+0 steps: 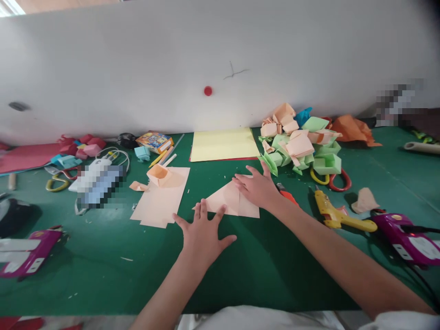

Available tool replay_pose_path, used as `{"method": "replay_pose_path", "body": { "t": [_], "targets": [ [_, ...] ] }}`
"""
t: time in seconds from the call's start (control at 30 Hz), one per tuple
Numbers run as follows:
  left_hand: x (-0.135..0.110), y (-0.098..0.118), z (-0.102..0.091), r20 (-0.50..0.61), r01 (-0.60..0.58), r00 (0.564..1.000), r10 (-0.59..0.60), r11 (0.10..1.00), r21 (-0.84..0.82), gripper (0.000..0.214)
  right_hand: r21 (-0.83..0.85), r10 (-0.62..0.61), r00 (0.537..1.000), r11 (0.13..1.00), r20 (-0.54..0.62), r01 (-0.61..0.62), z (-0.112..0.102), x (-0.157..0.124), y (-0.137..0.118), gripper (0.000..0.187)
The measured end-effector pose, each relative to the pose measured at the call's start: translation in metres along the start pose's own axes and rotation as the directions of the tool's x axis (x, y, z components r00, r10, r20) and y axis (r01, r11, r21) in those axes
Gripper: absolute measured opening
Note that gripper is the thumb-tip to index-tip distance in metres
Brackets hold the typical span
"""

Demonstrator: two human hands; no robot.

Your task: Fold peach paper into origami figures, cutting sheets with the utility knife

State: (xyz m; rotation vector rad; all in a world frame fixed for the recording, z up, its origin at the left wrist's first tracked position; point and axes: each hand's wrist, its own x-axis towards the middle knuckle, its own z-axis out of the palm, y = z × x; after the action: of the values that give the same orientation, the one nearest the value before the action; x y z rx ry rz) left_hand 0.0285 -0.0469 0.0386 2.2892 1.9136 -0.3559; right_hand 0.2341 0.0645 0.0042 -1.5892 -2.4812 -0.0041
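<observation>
A peach sheet of paper (231,198), folded to a triangle with a crease down it, lies flat on the green table. My left hand (202,231) rests at its near left edge, fingers spread and holding nothing. Across its upper right part lies my right hand (256,187), fingers also stretched out and apart. To the left are stacked flat peach sheets (161,201), with a small folded peach paper box (159,175) on their far end. A crumpled peach scrap (139,186) sits beside that box.
Yellow paper (225,144) lies by the wall. A heap of folded paper pieces (299,144) stands at the back right, scissors (340,181) partly under it. Right of my arm are a yellow glue gun (338,215) and a purple power strip (405,238). Another purple power strip (34,252) lies left.
</observation>
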Motion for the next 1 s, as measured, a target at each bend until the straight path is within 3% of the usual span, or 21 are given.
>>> {"method": "replay_pose_path", "body": {
  "t": [0.47,0.73,0.9,1.0],
  "targets": [
    [0.001,-0.002,0.006,-0.060,-0.019,0.998,0.018,1.000,-0.015,0.079,-0.042,0.104,0.994,0.994,0.044,-0.102,-0.004,-0.002,-0.003,0.045],
    [-0.001,0.000,0.008,-0.159,-0.039,0.987,0.037,0.999,-0.011,0.069,-0.109,0.118,0.989,0.988,0.090,-0.108,-0.017,0.006,-0.021,0.043],
    [0.003,-0.018,0.008,-0.254,-0.078,0.965,0.059,0.995,-0.065,0.044,-0.146,0.107,0.984,0.986,0.141,-0.086,-0.024,0.012,-0.028,0.046],
    [0.008,-0.034,0.008,-0.329,-0.062,0.944,-0.002,0.981,-0.183,0.041,-0.149,0.056,0.987,0.988,0.152,-0.033,-0.024,0.007,-0.034,0.050]
  ]
}}
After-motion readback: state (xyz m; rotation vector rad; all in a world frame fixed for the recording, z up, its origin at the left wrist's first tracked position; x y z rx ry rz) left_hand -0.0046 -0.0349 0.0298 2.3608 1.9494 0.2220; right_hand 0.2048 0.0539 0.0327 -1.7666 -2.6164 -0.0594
